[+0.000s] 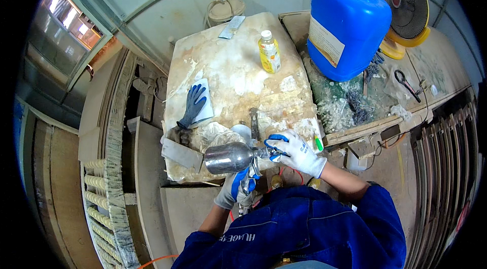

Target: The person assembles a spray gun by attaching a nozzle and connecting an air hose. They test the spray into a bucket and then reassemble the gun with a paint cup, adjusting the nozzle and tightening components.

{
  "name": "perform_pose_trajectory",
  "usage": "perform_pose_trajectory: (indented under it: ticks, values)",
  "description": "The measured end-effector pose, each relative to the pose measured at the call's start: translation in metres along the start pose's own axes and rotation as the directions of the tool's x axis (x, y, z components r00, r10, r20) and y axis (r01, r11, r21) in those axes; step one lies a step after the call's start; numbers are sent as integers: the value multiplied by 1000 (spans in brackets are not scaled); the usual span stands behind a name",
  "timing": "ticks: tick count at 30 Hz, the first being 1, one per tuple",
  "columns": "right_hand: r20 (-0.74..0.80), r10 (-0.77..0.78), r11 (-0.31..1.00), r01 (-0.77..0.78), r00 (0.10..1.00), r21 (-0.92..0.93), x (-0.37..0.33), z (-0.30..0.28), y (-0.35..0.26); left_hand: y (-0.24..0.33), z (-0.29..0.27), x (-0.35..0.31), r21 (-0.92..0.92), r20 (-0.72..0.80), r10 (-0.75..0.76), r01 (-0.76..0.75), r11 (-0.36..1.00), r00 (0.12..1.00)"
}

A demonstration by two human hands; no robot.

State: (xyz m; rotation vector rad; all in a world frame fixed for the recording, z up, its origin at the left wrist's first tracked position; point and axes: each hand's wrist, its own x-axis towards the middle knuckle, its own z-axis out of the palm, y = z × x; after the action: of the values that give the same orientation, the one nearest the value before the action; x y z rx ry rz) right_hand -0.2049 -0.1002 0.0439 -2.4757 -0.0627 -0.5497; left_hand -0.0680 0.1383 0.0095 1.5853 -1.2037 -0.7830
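A spray gun (228,158) with a shiny metal cup is held over the near edge of the worktable (238,86), tipped so the cup lies sideways to the left. My left hand (232,191), in a grey and blue work glove, is closed round the gun's handle below the cup. My right hand (298,154), in a white glove with blue-coated fingers, pinches the front end of the gun. Just beyond lie a flat metal tool (254,123) and crumpled plastic film (212,136). A green marker (318,142) rests by my right wrist.
On the worktable are a yellow-labelled bottle (269,53), a grey-blue glove (193,105) and a flat offcut (182,154). A blue jerrycan (347,30), a fan (406,7) and scissors (407,85) stand or lie on the right bench. A bucket (225,10) is behind; panels (444,182) lean at right.
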Motion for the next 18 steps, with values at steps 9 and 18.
perform_pose_trajectory:
  ticks: [9, 18]
  values:
    - [105, -311, 909, 328, 945, -259, 1, -13, 3, -7, -1, -2, -838, 377, -516, 520, 164, 770]
    - [197, -695, 621, 715, 692, -322, -7, -30, 3, 10, 0, -3, -713, 657, -360, 701, -10, 662]
